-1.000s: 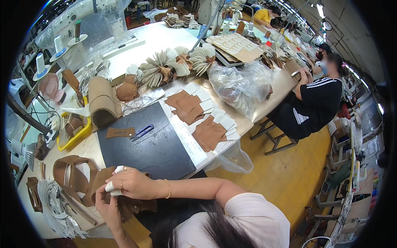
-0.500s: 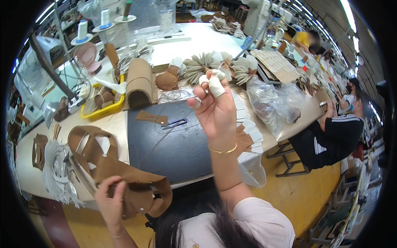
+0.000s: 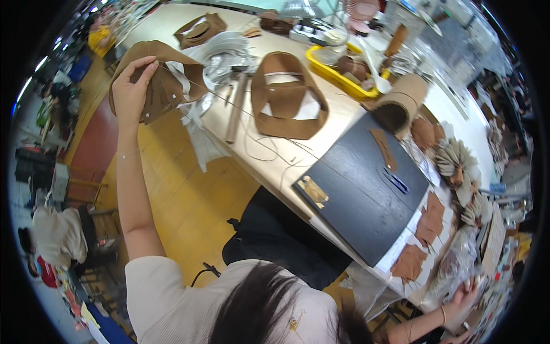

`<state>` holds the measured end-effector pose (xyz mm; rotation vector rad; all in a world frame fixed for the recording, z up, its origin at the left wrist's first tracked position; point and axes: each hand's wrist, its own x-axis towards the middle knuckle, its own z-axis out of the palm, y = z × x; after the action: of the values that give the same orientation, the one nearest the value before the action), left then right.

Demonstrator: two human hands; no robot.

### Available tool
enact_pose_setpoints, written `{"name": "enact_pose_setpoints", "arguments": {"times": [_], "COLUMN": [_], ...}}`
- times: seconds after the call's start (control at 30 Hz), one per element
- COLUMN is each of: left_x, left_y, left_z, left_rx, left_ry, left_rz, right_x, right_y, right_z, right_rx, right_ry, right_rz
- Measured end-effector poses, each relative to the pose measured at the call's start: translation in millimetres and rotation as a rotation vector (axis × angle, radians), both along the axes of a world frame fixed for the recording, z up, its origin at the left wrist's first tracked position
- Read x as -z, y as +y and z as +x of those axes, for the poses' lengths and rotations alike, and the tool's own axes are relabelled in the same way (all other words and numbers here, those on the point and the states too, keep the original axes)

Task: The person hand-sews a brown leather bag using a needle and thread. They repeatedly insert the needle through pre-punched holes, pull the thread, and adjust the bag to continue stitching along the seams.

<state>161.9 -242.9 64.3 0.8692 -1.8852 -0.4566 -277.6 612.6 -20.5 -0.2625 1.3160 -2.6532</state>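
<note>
My left hand (image 3: pixel 134 83) is raised at the left, arm stretched out, thumb and fingers pinched on the edge of a curved brown bag panel (image 3: pixel 163 92) with white patches inside. A thin thread (image 3: pixel 215 92) trails from beside this hand towards the table. Far at the lower right is my right hand (image 3: pixel 465 295), arm stretched out, with pale wraps on some fingers. Those fingers look curled together; whatever they hold is too small to make out. A second brown panel (image 3: pixel 289 94), rounded with openings, lies on the table between the hands.
A dark work board (image 3: pixel 366 189) carries a brown strip (image 3: pixel 382 150) and blue-handled snips (image 3: pixel 396 181). Behind it stand a yellow basket (image 3: pixel 338 83) and a brown roll (image 3: pixel 409 94). White strips (image 3: pixel 226 51) lie near the left panel, brown pieces (image 3: pixel 429 221) at the right.
The view has swung round. My left hand has lifted the brown bag panel out to the left, off the other one. My right hand has gone from above the board to the far right.
</note>
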Motion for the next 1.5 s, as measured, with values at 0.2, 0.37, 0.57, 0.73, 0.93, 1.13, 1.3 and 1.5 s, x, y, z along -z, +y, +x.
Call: {"name": "enact_pose_setpoints", "arguments": {"times": [0.2, 0.37, 0.57, 0.73, 0.93, 1.13, 1.3, 1.5], "left_x": [2, 4, 24, 51, 62, 82, 75, 78], "left_y": [-49, -42, 24, 91, 160, 205, 208, 209], "left_z": [64, 78, 20, -45, -64, -71, -79, -90], "left_rx": [-0.083, 0.017, 0.413, 0.626, 1.121, 1.15, 1.169, 1.234], "left_ry": [0.006, 0.144, 0.451, 0.416, 0.708, 0.776, 0.642, 0.694], "left_rz": [0.028, 0.196, 0.735, 0.956, 1.017, 0.91, 0.806, 0.838], "right_x": [8, -16, -28, -11, -23, -27, -18, -16], "right_y": [80, 5, -308, -481, -507, -469, -470, -485], "right_z": [-41, -37, 95, 202, 219, 220, 220, 218], "right_rx": [0.173, 0.284, -0.156, -0.732, -0.588, -0.775, -0.759, -0.766], "right_ry": [-0.013, 0.132, 0.318, 0.53, 0.179, 0.396, 0.54, 0.152], "right_rz": [0.162, 0.402, 0.647, 0.419, 0.199, 0.554, 0.557, 0.043]}}
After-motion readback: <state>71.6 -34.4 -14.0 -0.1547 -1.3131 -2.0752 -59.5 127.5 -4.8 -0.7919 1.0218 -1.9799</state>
